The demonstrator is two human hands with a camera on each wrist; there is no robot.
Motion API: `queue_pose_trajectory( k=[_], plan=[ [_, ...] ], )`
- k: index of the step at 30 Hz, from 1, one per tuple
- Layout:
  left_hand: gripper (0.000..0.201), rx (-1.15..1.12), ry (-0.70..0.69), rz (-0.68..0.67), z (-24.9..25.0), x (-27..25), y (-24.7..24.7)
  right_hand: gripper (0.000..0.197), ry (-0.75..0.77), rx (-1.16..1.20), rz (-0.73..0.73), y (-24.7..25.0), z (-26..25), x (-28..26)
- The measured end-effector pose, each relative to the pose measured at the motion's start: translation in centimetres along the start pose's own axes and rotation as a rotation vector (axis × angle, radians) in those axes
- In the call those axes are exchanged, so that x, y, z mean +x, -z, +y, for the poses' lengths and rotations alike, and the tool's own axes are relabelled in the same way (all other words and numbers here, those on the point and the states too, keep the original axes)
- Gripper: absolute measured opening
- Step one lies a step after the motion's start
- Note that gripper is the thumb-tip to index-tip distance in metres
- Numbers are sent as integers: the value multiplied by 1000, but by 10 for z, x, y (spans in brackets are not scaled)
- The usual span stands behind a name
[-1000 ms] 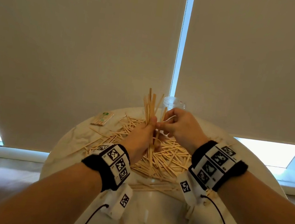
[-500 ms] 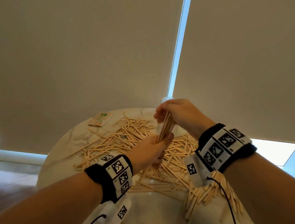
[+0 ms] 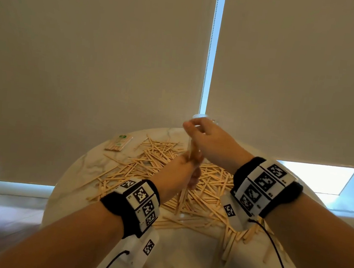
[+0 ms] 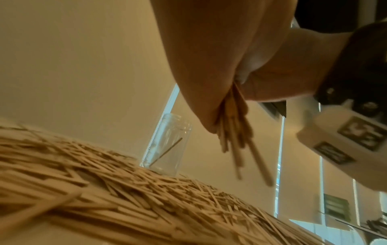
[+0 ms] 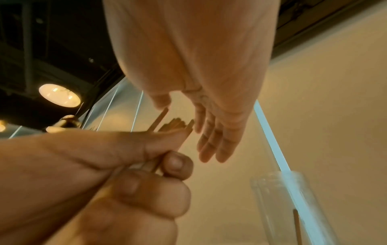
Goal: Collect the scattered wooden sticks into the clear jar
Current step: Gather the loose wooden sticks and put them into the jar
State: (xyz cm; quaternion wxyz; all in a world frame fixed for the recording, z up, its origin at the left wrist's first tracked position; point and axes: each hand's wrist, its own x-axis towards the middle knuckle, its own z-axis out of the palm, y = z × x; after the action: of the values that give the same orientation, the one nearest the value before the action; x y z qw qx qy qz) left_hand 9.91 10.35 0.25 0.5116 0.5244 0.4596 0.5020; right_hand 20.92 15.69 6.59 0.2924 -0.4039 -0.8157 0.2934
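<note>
1. Head view, far left: a pack [image 3: 118, 142] of sticks lies at about 10 o'clock on the round table [image 3: 72, 179], apart from the loose pile.
2. Loose sticks [image 3: 150, 164] cover the table's middle, spreading from 9 o'clock across to 4 o'clock, where several hang near the rim.
3. Left hand [image 3: 180, 174] sits over the pile's centre, fingers and thumb curled tight round a bundle [image 3: 193, 153] of sticks held roughly upright. From the left wrist camera the bundle's lower ends [image 4: 236, 142] stick out below the palm, clear of the pile [image 4: 125, 190].
4. Right hand [image 3: 213, 142] hovers just above the bundle's top at 12 o'clock. The right wrist camera shows its fingers [image 5: 211, 140] straight and loosely spread, with the stick tips [image 5: 176, 123] just beside them; contact cannot be told.
5. Jar [image 4: 167, 145] stands upright at the table's far edge, 12 o'clock, behind the right hand; only its rim [image 3: 200, 115] clears the hand in the head view. One stick leans inside it.
</note>
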Motion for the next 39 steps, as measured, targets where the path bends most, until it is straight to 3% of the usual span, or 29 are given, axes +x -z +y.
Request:
queue_pose_trajectory(
  k=[3, 6, 8, 9, 12, 16, 20, 21, 24, 27, 31, 35, 37, 39],
  plan=[
    [13, -219, -21, 195, 7, 5, 16, 49, -127, 267, 133, 1, 14, -8],
    [16, -405, -82, 328, 16, 10, 29, 51, -322, 369, -166, -12, 23, -29],
    [19, -464, -97, 361, 19, 8, 26, 54, -359, 419, -402, -25, 21, -41],
    [20, -455, -98, 364, 19, 7, 22, 48, -337, 464, -441, -32, 20, -42],
    [34, -331, -70, 306, 16, 3, 14, 16, -273, 437, -271, -46, 14, -39],
    [43, -253, -16, 237, 15, 5, 18, 19, -172, 218, -97, -43, 16, -35],
    [29, -193, 54, 82, 14, 0, 18, 26, -5, -61, -106, -40, 23, -34],
    [25, -203, 41, 83, 15, -1, 18, 28, 4, -112, -121, -38, 25, -34],
    [53, -344, 0, 263, 23, 0, 27, 30, -94, -280, -149, -32, 35, -37],
    [51, -426, 21, 334, 35, 3, 36, 33, -116, -378, -148, -29, 33, -40],
    [44, -161, 104, 237, 32, 4, 19, 15, -45, -425, -175, -31, 25, -42],
    [32, 133, -27, 373, 34, 14, 20, 30, -189, -383, -131, -25, 35, -38],
    [36, 158, -30, 370, 33, 16, 18, 28, -195, -440, -98, -22, 36, -34],
    [40, 135, 69, 303, 31, 17, 13, 23, -173, -482, -86, -17, 34, -31]
  ],
)
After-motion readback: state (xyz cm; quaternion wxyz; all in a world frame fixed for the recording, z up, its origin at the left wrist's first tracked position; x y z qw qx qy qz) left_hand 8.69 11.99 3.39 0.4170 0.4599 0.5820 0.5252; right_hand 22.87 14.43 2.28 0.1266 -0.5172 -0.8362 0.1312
